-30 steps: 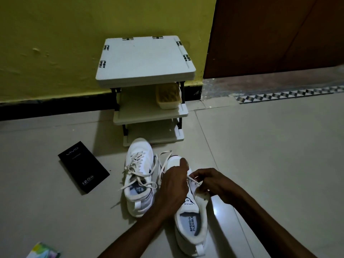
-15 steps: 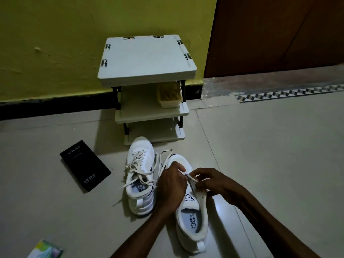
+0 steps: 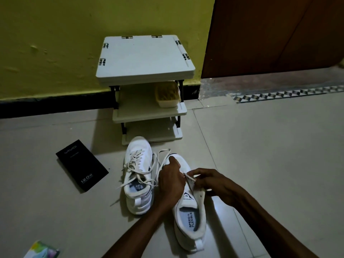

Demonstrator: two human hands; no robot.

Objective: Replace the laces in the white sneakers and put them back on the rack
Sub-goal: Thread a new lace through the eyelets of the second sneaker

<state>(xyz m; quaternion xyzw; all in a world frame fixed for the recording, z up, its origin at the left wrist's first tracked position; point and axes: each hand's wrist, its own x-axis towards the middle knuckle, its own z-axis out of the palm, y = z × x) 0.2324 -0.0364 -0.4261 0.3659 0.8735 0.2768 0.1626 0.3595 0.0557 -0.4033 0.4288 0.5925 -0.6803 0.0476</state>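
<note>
Two hands, left [image 3: 171, 183] and right [image 3: 214, 185], pinch the lace [image 3: 189, 177] atop the nearer sneaker [image 3: 191, 220].

A left hand [image 3: 171, 181] hides the right sneaker's [image 3: 189, 218] forefoot and part of its lace [image 3: 189, 178]; a packet [image 3: 41, 250] is cropped bottom-left.

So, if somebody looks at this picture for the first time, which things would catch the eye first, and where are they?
Probably the two hands: the left hand and the right hand pinch a lace over the near white sneaker, low in the centre. Just left of it stands the second sneaker with loose laces, and behind both, against the yellow wall, the white rack.
</note>
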